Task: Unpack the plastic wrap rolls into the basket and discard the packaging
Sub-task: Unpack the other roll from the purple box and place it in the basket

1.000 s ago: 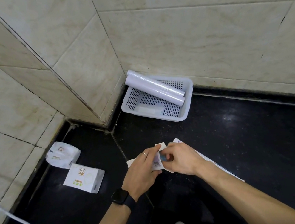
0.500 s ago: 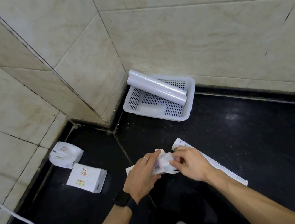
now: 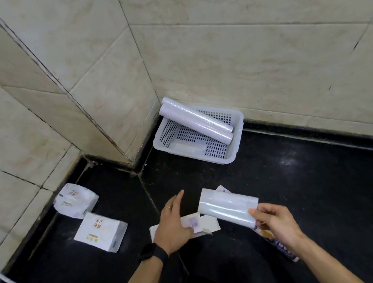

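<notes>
Head view showed the right hand [image 3: 278, 223] gripping the near end of a plastic wrap roll [image 3: 226, 205] above the black floor [image 3: 314, 193], well short of the basket [image 3: 238, 139]. The left hand [image 3: 171, 223] lay flat, fingers straight, on the white packaging [image 3: 210, 223].

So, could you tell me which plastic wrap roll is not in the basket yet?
The roll gripped by the right hand, held above the black surface; the other two rolls lie in the white basket by the wall.
</notes>
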Motion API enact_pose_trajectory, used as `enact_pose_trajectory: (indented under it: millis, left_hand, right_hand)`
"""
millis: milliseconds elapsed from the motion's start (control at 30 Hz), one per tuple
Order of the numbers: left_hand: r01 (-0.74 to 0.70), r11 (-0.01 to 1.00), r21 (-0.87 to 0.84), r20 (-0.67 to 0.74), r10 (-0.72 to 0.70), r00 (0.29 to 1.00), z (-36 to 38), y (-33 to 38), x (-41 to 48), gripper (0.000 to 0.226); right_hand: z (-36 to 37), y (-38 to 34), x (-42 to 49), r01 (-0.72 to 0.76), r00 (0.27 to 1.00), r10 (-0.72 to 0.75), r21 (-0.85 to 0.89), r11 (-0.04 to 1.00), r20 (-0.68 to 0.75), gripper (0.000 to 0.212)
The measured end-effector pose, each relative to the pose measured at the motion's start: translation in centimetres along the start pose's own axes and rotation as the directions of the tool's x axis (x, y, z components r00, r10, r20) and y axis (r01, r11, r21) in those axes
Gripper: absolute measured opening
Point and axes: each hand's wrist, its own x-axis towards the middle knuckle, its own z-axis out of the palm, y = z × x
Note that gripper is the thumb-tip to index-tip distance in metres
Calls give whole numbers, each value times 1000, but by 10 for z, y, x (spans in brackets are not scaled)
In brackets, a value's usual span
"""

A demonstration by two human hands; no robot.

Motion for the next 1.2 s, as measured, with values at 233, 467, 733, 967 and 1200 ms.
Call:
enact_pose_trajectory:
  millis: [233, 467, 733, 967, 1200]
  left_hand:
    - [260, 669, -696, 201, -167, 965, -19, 69, 0, 41]
    - [161, 680, -716, 75, -154, 985, -20, 74, 1, 29]
    - [84, 705, -704, 6, -112, 994, -35, 87, 16, 37]
    - [42, 752, -658, 38, -22, 999, -67, 84, 72, 40]
    - [-59, 977, -204, -205, 16, 979, -81, 51, 171, 43]
  right_hand:
    - [10, -18, 0, -42, 995, 38, 42, 998, 91, 33]
    - [14, -25, 11, 71, 996, -49, -327, 942, 75, 28]
    - [30, -52, 23, 393, 909, -211, -576, 717, 359, 44]
    - [39, -91, 78, 265, 928, -72, -512, 817, 366, 11]
    - [38, -128, 162, 164, 983, -176, -705, 690, 56, 21]
